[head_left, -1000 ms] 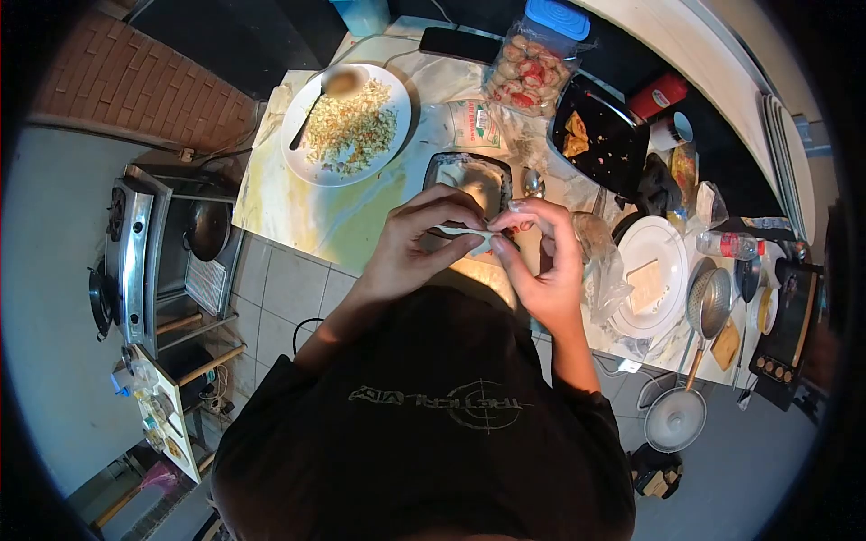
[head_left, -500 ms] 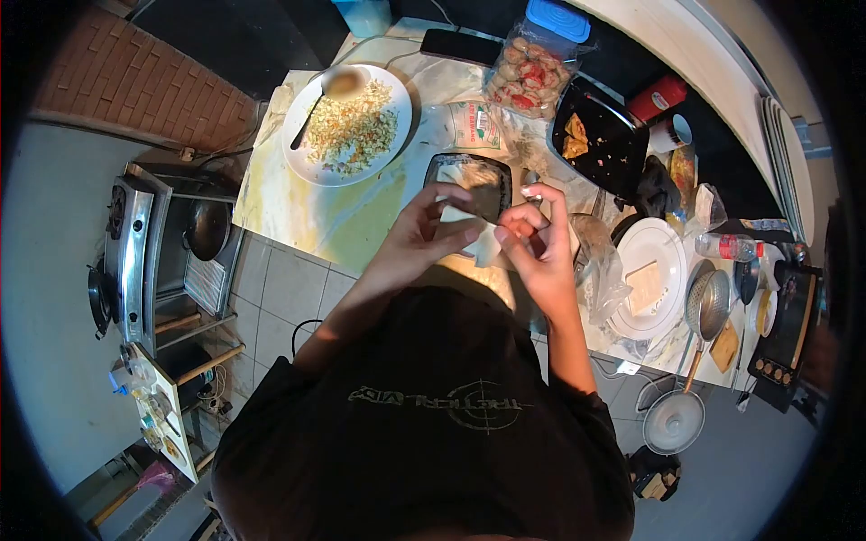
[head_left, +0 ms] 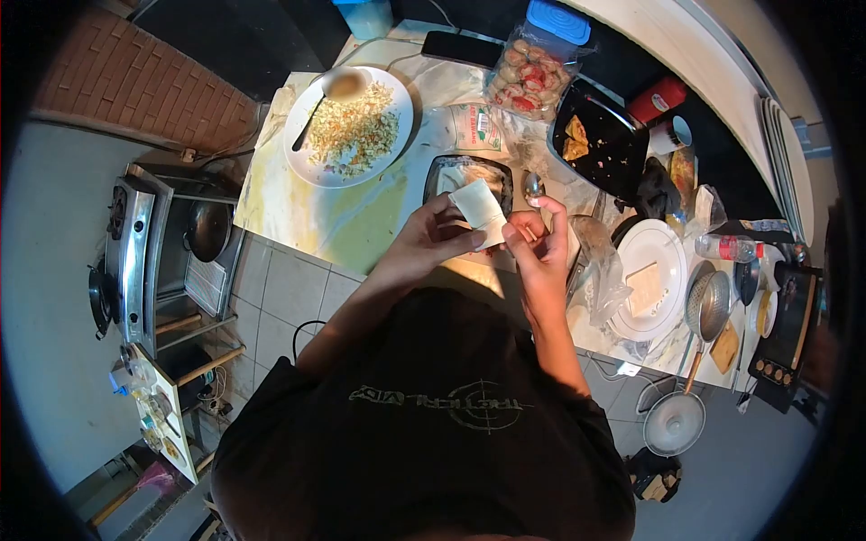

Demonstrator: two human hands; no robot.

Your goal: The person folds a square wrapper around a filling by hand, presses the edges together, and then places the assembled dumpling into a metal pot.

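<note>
Fingers point(head_left: 465, 242) of both hands point(head_left: 415, 245) point(head_left: 543, 261) pinch a pale sheet point(head_left: 478, 205) near a red-lettered packet point(head_left: 476, 126).

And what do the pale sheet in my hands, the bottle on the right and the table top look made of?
The sheet looks like thin, matte dough, possibly paper: pale, flat and straight-edged. The bottle is probably smooth, glossy plastic: it's see-through, with bright glints. The table top looks like smooth marble, veined yellow and grey, but could be printed.
</note>
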